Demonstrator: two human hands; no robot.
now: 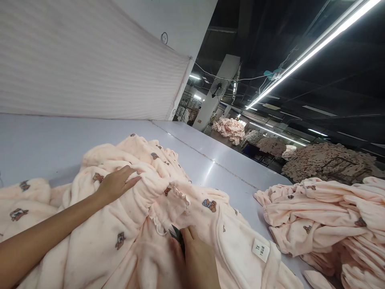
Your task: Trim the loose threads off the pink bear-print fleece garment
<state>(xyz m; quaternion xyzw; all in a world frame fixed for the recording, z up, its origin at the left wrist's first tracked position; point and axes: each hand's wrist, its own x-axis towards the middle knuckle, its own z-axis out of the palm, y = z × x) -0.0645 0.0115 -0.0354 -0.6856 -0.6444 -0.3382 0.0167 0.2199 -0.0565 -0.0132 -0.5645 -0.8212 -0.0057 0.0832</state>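
A soft pale-pink garment (129, 208) printed with small bears lies bunched in front of me. My left hand (118, 182) pinches a fold of it on the upper left, the fingertips partly sunk in the cloth. Low in the middle, my right hand (197, 253) is closed around dark thread snips (177, 236), whose pointed blades stick out toward the upper left. The blades are close to a ruffled, gathered edge (159, 224) of the garment. A white size label (260, 249) marked XL shows to the right of my right hand.
Another heap of the same pink garments (319, 216) lies on the right of the pale table (204, 160). A striped cloth (99, 60) hangs beyond the table's far side. Large cloth piles (327, 162), a pillar with a fan (219, 86) and ceiling lights fill the background.
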